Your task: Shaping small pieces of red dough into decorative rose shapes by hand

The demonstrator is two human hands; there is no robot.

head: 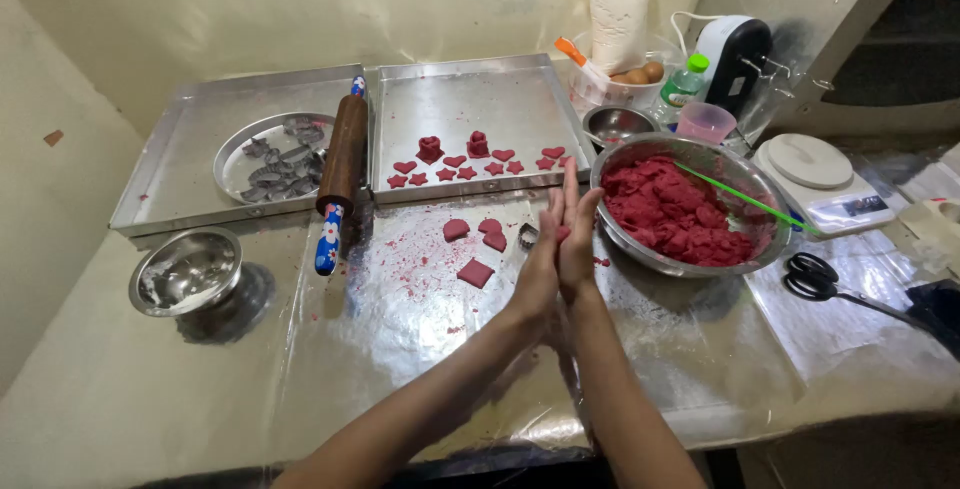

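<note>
My left hand and my right hand are pressed palm to palm, upright, above the foil-covered table. A bit of red dough shows between the palms. Just right of them stands a large steel bowl of red dough with a green stick lying across it. Left of the hands, three flat red dough pieces and a small metal cutter lie on the table. Behind, a steel tray carries cut red hearts and stars.
A rolling pin lies across the two trays. The left tray holds a plate of metal cutters. A floured small bowl sits front left. To the right are scissors, a scale, a pink cup and a mixer.
</note>
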